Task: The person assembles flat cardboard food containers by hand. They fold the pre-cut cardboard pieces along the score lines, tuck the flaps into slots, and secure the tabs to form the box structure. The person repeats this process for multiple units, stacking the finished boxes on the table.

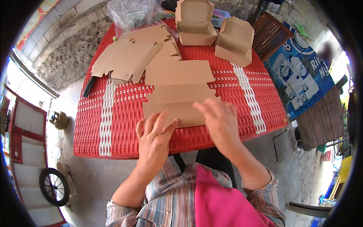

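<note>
A flat brown cardboard box blank (181,92), creased into panels, lies in front of me on the red woven table. My left hand (154,130) rests at its near left corner, fingers spread, the fingertips on the cardboard. Over the near right part of the blank is my right hand (221,119), slightly blurred, its fingers stretched out and apart. Nothing shows in its grasp; whether its fingertips touch the cardboard I cannot tell.
A pile of flat box blanks (128,55) lies at the far left, a black handle (89,86) beside it. Folded open boxes (196,33) are stacked at the back, another open box (235,43) to their right. A clear plastic bag (134,15) sits behind the pile.
</note>
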{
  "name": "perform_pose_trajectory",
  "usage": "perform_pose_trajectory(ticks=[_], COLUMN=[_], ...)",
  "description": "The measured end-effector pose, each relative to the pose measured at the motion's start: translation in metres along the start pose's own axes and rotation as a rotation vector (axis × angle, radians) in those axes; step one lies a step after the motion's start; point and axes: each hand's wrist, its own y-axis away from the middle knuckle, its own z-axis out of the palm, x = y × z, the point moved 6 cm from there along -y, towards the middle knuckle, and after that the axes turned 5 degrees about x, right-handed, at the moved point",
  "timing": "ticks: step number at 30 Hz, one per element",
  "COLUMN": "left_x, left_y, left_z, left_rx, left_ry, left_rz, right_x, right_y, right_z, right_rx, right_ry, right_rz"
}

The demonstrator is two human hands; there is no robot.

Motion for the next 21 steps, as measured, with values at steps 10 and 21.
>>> perform_pose_trajectory(ticks=[10, 21], left_x=[0.019, 0.001], left_y=[0.006, 0.011], left_z=[-0.005, -0.018], left_rx=[-0.055, -0.055], left_ry=[0.035, 0.026], left_rz=[0.09, 0.039], right_x=[-0.038, -0.003], right_y=[0.016, 0.027], right_z=[0.005, -0.007], right_rx=[-0.069, -0.036], right_ry=[-0.136, -0.16], right_rz=[-0.123, -0.087])
